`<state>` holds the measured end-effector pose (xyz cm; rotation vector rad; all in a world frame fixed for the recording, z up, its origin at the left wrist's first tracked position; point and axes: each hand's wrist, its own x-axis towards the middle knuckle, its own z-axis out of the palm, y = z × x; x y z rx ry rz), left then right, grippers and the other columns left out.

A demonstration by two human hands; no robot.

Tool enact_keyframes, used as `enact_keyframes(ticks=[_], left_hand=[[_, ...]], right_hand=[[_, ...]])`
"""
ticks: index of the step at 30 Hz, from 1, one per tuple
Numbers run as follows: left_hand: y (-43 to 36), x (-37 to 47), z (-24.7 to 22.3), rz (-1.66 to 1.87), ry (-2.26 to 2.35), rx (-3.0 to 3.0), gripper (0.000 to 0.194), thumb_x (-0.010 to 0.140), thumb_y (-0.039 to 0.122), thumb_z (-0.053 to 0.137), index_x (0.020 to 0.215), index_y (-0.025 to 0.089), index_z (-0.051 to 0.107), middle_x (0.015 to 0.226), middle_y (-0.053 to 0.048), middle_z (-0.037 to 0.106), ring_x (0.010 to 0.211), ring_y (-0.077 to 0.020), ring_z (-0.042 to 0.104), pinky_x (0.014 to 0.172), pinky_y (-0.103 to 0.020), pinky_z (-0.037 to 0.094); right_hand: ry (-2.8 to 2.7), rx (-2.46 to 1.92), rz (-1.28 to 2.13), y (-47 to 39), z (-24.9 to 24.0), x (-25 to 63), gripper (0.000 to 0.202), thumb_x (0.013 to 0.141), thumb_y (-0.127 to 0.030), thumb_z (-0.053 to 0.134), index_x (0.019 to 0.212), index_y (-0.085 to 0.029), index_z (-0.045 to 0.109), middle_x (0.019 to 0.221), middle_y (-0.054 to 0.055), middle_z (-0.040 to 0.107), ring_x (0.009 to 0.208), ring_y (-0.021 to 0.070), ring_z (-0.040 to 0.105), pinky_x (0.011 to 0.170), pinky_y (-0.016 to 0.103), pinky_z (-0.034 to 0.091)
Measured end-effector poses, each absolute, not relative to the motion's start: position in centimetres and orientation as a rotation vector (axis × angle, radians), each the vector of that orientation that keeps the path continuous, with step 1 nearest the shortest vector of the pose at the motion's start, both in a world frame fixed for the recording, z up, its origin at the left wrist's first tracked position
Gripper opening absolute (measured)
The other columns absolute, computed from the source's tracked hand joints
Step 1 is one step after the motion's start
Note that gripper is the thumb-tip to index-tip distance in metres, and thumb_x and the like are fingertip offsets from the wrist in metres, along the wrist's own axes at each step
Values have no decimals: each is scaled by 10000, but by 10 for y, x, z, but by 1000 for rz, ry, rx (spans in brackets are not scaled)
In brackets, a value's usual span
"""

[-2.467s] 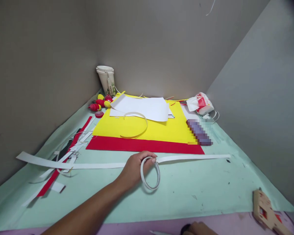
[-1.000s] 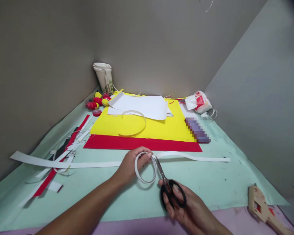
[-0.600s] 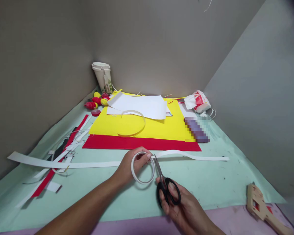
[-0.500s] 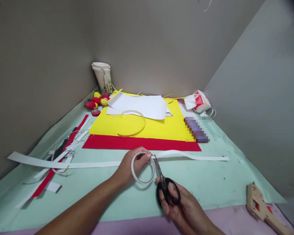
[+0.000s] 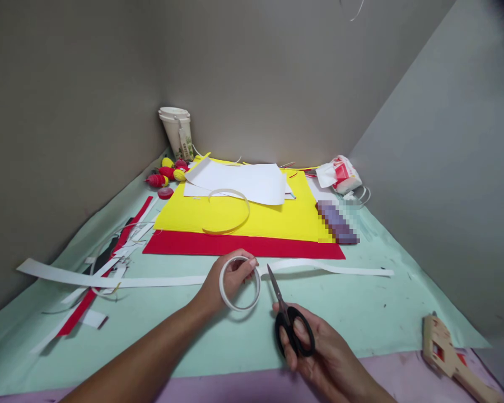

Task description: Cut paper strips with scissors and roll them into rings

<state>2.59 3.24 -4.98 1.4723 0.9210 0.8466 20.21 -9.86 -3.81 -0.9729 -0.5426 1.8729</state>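
A roll of white tape point(image 5: 223, 291) is pinched in my left hand point(image 5: 218, 280), which is closed with the thumb across the roll's upper right. The same hand is over a long white strip point(image 5: 163, 281) that shows on both sides of it, out to the left and to the right. My right hand point(image 5: 319, 341) holds black-handled scissors point(image 5: 282, 305), thumb and fingers in the loops. The blades look closed, their tip pointing up, just right of the tape roll and below the strip.
Red sheets point(image 5: 235, 246) and yellow sheets point(image 5: 273, 221) lie behind my hands, with white paper point(image 5: 239, 179) on top. Cut strips point(image 5: 78, 313) pile at left. A hot glue gun point(image 5: 445, 347) rests at lower right. A paper cup point(image 5: 177, 131) and a tissue pack point(image 5: 345, 174) stand behind.
The scissors have drawn away from the tape roll, down and to the right, and their blades have come together. My left hand and the roll have shifted slightly left and up.
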Motion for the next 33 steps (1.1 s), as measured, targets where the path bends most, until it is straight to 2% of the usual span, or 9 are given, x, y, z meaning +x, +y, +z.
enact_keyframes(ticks=[4,12,17,21,24,26,29,31,33], left_hand=[[31,28,-54,852,932,1491,258,861,387,520,737,179,608,631,9,572,609,-146,512,605,-255,399],[23,28,-51,727,1084,1762,200,861,323,496,753,194,604,644,11,602,616,-160,537,587,-265,379],[21,30,-49,770,1075,1768,224,880,327,465,758,189,593,645,9,598,608,-154,537,576,-259,373],[16,30,-44,760,1117,1961,212,885,293,451,755,192,584,632,12,575,583,-145,501,565,-258,361],[11,30,-42,763,1085,2170,196,887,252,438,766,187,577,692,-9,603,621,-149,519,600,-263,380],[9,29,-44,786,1038,2287,183,886,224,429,778,182,570,736,-27,620,671,-157,545,638,-270,399],[7,30,-48,808,1002,2426,174,885,197,418,788,177,561,733,-35,617,693,-165,551,652,-278,409],[6,30,-51,809,1011,2486,177,886,185,414,783,177,557,710,-31,607,681,-164,545,636,-278,405],[6,30,-53,805,1024,2525,184,889,178,412,770,177,552,694,-27,598,672,-162,541,625,-277,403]], right_hand=[[-790,-1220,1761,-98,-29,222,475,797,-414,698,1173,-163,553,837,45,606,552,95,572,419,165,343],[-1136,-1645,1524,-98,-12,256,394,888,-466,528,1185,-208,554,739,-15,537,562,90,486,477,194,341],[-1820,-1729,1342,-115,-3,260,205,850,-252,570,1033,-268,661,856,6,636,758,146,570,661,228,425],[-2301,-1681,985,-123,-1,246,218,822,-104,543,906,-264,664,872,2,658,784,157,582,651,230,423],[-2472,-1616,710,-114,1,234,170,845,-106,547,823,-241,648,810,16,642,799,183,561,667,266,432],[-2431,-1604,503,-99,-2,229,199,880,-112,499,950,-229,644,861,45,634,816,197,545,698,304,447],[-2394,-1581,178,-70,-17,224,417,857,-56,473,1258,-158,521,951,101,622,860,227,531,743,355,461],[-2449,-1573,52,-53,-31,221,509,818,4,475,1307,-136,486,933,99,615,845,225,527,737,352,460],[-2504,-1572,-20,-44,-43,219,507,812,7,505,1296,-144,503,900,86,601,796,215,517,685,331,449]])
